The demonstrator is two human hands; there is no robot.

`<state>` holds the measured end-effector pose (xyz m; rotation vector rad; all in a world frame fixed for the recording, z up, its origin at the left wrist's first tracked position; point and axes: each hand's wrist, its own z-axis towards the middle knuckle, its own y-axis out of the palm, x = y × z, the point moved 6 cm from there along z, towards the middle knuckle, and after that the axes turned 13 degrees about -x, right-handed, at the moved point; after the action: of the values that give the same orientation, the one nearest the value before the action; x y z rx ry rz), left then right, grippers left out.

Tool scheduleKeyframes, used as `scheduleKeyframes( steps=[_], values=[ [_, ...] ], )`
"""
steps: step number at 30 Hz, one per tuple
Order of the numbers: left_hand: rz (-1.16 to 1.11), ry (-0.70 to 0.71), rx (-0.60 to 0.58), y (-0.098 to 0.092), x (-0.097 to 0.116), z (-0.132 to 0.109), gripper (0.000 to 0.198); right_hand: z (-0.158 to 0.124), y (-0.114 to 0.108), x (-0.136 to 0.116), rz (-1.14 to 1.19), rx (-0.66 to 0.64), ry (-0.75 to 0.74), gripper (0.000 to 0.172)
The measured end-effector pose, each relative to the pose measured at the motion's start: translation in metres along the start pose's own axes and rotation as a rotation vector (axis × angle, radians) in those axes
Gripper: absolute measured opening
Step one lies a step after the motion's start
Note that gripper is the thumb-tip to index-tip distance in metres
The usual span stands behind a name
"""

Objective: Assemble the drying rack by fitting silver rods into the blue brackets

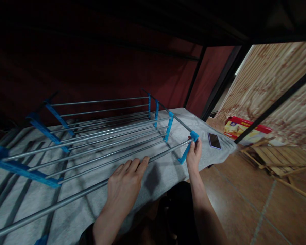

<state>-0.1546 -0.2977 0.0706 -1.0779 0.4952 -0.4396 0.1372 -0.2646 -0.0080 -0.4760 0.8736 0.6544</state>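
Note:
A partly assembled rack (pixel 112 131) of grey metal rods and blue plastic brackets lies across the grey cloth. My left hand (pixel 126 180) is wrapped over a long metal rod (pixel 79 194) at the near side. The rod's right end meets a blue plastic bracket (pixel 194 135), and there my right hand (pixel 194 153) is closed, its thumb and fingers gripping the joint. That bracket also sits on the rack's right side bar (pixel 182 123) and slants down to the cloth. At the rod's left, the end runs out of view.
A smartphone (pixel 214 141) lies on the grey cloth (pixel 178 170) to the right. Loose dark rods (pixel 22 194) lie at the left. On the tiled floor are a wooden folding chair (pixel 283 160) and a red-and-yellow box (pixel 244 129). Black metal posts (pixel 195 76) rise behind.

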Motion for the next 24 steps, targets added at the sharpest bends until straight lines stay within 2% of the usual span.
scheduleKeyframes(
  steps=[24],
  values=[
    [-0.027, 0.013, 0.007, -0.0018, -0.0009, -0.0010, 0.032, -0.0008, -0.0006, 0.0039, 0.043, -0.034, 0.020, 0.044]
  ],
)
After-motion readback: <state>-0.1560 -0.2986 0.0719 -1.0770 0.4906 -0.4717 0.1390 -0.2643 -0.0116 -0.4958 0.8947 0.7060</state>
